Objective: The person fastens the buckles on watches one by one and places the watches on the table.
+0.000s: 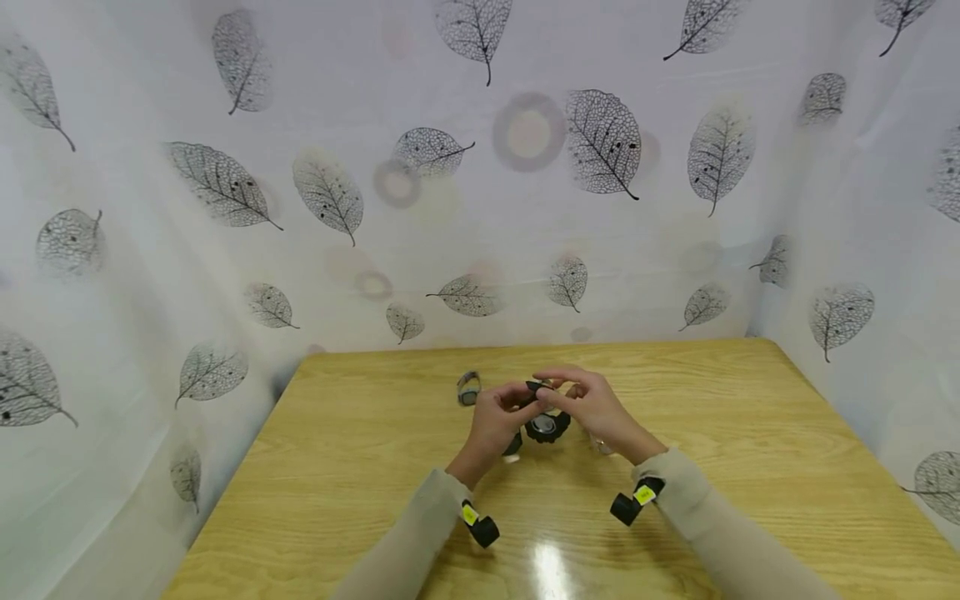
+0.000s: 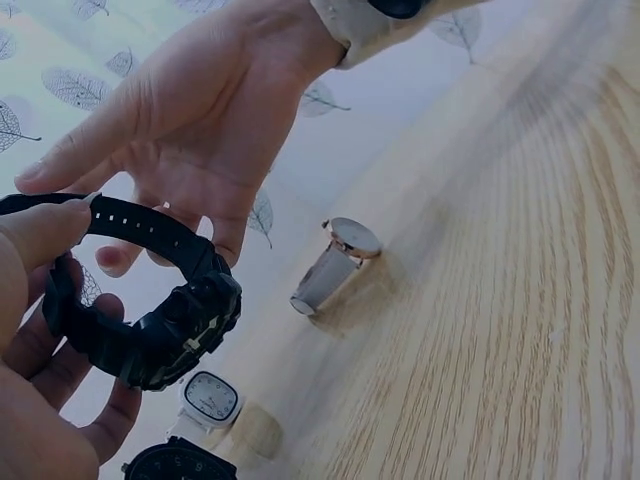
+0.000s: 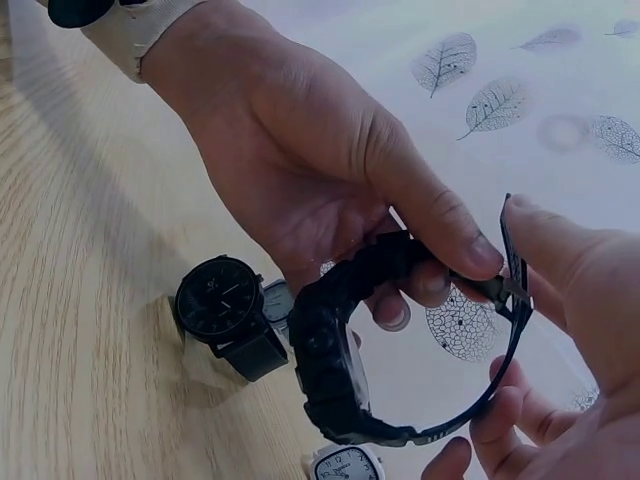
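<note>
Both hands hold a black chunky wristwatch [image 1: 546,427] up over the table, its strap bent into a loop. My left hand [image 1: 491,423] pinches the strap near the buckle [image 3: 490,290] between thumb and fingers. My right hand [image 1: 600,408] has its thumb at the strap's free end, with other fingers behind the strap. In the left wrist view the strap's row of holes [image 2: 140,220] shows along the top of the loop. The thick case hangs at the loop's lower side, its dial turned mostly away there.
On the wooden table [image 1: 360,433] lie other watches: a grey-banded one [image 1: 468,390] behind the left hand, a rose-gold-rimmed one with a light strap [image 2: 335,262], a white square-faced one [image 2: 208,398] and a black round-dialled one [image 3: 220,300]. A leaf-print curtain [image 1: 480,225] surrounds the table.
</note>
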The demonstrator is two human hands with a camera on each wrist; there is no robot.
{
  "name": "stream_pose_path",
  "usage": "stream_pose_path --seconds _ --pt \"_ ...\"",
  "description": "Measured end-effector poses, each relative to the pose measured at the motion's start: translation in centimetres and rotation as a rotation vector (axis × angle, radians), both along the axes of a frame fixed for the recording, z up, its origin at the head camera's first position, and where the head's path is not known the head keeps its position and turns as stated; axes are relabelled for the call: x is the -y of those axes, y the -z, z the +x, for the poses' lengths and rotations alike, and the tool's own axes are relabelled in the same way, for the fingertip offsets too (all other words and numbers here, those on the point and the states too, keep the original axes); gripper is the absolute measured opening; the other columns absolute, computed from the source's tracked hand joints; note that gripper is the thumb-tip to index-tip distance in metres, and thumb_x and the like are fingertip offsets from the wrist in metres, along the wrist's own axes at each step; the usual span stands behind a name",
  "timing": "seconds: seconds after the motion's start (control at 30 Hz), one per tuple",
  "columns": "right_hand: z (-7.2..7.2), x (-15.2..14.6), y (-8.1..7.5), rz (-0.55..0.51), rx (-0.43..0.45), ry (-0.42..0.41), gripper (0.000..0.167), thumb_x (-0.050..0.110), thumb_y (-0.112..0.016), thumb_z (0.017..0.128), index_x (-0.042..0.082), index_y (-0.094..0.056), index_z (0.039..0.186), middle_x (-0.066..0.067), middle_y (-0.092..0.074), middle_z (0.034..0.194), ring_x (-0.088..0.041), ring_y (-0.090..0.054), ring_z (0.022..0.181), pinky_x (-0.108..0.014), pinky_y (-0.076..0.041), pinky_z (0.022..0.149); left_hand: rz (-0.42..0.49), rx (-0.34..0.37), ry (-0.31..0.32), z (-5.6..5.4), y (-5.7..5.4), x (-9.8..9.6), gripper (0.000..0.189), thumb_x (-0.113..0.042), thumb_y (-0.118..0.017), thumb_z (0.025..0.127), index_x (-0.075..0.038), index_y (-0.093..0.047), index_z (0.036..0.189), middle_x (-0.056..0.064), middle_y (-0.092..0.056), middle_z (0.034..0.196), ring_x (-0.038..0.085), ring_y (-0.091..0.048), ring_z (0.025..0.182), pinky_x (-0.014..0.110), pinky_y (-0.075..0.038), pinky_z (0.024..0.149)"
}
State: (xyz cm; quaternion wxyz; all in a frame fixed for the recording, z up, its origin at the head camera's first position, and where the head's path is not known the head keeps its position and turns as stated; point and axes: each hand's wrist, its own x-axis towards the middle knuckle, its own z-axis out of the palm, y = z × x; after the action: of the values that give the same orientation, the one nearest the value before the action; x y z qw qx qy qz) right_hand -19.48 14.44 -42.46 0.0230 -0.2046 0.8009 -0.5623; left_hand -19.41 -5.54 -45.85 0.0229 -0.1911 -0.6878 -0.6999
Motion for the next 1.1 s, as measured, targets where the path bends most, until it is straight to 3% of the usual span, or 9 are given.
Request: stream_pose_path --seconds 0.2,0.43,0.67,0.73,0.87,1.1 --pt "-0.18 0.15 0.00 0.003 0.009 -0.013 0.029 0.036 -0.070 0.100 0.026 -0.072 0.127 -0.001 -0.065 0.130 -0.029 -0.056 0.081 -0.036 -0.049 0.064 -0.005 0.016 -0.017 0.08 -0.05 0.00 0.022 -0.018 -0.081 0.091 -0.008 -0.079 0.110 0.007 -0.076 0.105 0.020 -0.070 0.096 0.029 -0.060 0.080" --pt "-0.10 -0.10 0.05 -0.017 0.021 -0.006 0.029 0.030 -0.063 0.105 0.015 -0.070 0.128 -0.010 -0.065 0.115 -0.023 -0.049 0.065 -0.031 -0.042 0.059 0.015 0.021 -0.020 0.16 -0.15 -0.10 0.025 -0.020 -0.083 0.090 -0.010 -0.079 0.112 0.005 -0.076 0.108 0.019 -0.071 0.096 0.029 -0.060 0.079" --pt "-0.12 0.11 -0.04 0.025 -0.089 0.003 0.028 0.032 -0.065 0.103 0.019 -0.070 0.127 -0.005 -0.064 0.112 -0.037 -0.063 0.089 -0.035 -0.053 0.065 -0.016 -0.001 -0.050 0.11 -0.40 -0.13 0.024 -0.020 -0.083 0.089 -0.009 -0.079 0.111 0.004 -0.076 0.107 0.018 -0.071 0.095 0.028 -0.060 0.078" --pt "-0.11 0.18 -0.15 0.030 -0.101 -0.003 0.030 0.033 -0.067 0.102 0.020 -0.070 0.129 -0.004 -0.064 0.116 -0.035 -0.063 0.090 -0.035 -0.054 0.066 -0.026 -0.003 -0.059 0.09 -0.40 -0.11 0.024 -0.020 -0.083 0.090 -0.009 -0.079 0.111 0.005 -0.076 0.107 0.017 -0.071 0.095 0.028 -0.060 0.078" --pt "-0.05 0.29 -0.21 0.045 -0.098 -0.001 0.030 0.033 -0.069 0.101 0.022 -0.071 0.129 -0.003 -0.064 0.121 -0.029 -0.061 0.090 -0.035 -0.055 0.069 -0.035 0.011 -0.071 0.21 -0.45 -0.14 0.025 -0.018 -0.083 0.089 -0.008 -0.079 0.111 0.006 -0.076 0.106 0.016 -0.071 0.094 0.028 -0.060 0.078" --pt "0.06 0.30 0.03 -0.007 -0.056 0.001 0.031 0.030 -0.059 0.107 0.014 -0.065 0.133 -0.011 -0.063 0.117 -0.040 -0.060 0.078 -0.031 -0.047 0.059 -0.019 0.017 -0.088 0.31 -0.28 -0.19 0.026 -0.015 -0.083 0.089 -0.005 -0.078 0.112 0.008 -0.076 0.110 0.017 -0.071 0.098 0.026 -0.060 0.080"
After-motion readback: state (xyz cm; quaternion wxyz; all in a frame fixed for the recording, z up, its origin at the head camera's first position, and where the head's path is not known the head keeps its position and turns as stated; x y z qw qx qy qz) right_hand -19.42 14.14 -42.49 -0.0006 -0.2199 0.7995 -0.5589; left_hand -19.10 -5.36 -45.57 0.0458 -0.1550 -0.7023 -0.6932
